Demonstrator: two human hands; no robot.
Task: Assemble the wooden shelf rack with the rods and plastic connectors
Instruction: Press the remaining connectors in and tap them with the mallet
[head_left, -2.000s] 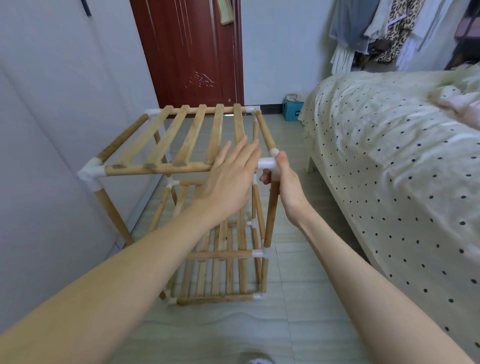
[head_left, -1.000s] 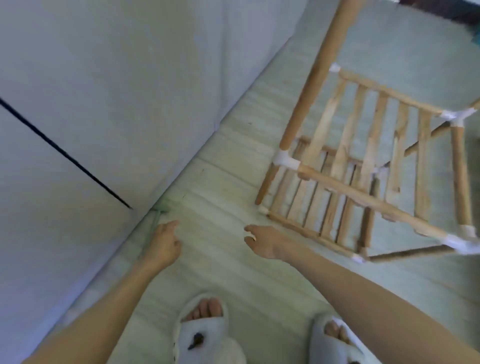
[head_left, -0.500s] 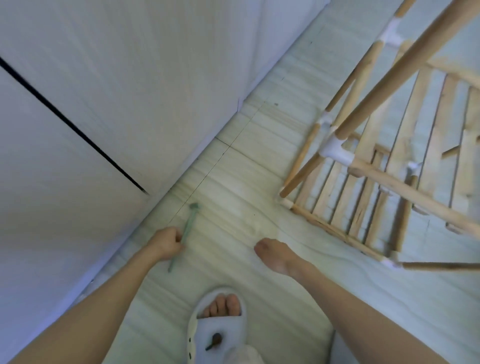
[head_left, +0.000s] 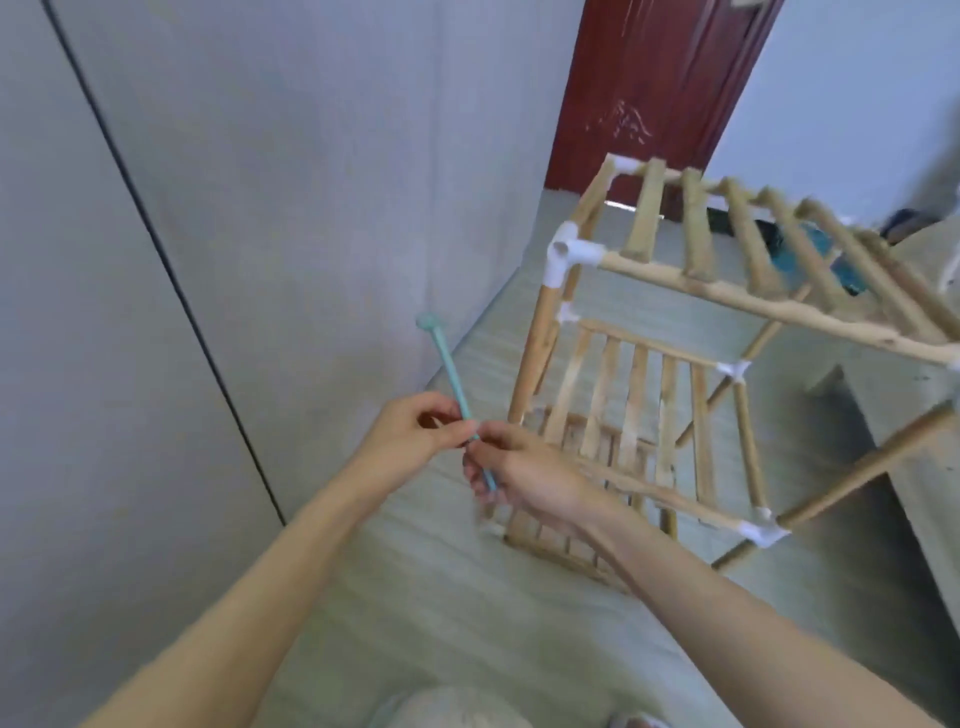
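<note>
Both hands pinching a thin teal mallet beside the rack.
Left hand (head_left: 410, 434) and right hand (head_left: 524, 475) have fingers clamped on the mallet (head_left: 451, 376), apparently light and stiff; the rack (head_left: 675, 364) at 2 o'clock looks light, best held by its posts.

Bare floor (head_left: 457, 597) seemingly lies between wall (head_left: 260, 208) and rack (head_left: 649, 415).

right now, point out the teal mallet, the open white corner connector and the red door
teal mallet (head_left: 451, 370): head view, mid handle
white corner connector (head_left: 570, 255): head view, its elbow
red door (head_left: 660, 88): head view, panel middle
</note>
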